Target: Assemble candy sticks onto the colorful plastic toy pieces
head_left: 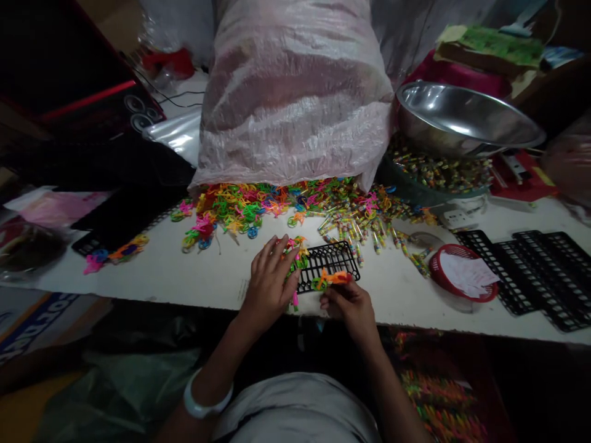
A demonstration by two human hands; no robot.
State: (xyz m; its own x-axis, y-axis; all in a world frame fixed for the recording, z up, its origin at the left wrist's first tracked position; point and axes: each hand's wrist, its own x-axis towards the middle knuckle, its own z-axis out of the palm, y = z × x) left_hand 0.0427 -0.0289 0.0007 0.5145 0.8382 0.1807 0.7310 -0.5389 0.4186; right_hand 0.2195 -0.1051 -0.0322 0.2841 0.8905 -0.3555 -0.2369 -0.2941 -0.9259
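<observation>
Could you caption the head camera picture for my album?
Left hand at a black rack, right hand holding an orange piece, colourful heap beyond.

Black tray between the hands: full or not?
Not full: the black tray shows bare slots across its middle; colourful pieces crowd its end by the left hand.

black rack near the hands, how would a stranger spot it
Start at the big pale sack. In front of it, past the bright pile, the rack sits between the left hand and right hand. Unlike the racks at far right, it has bright pieces at its left end.
</observation>
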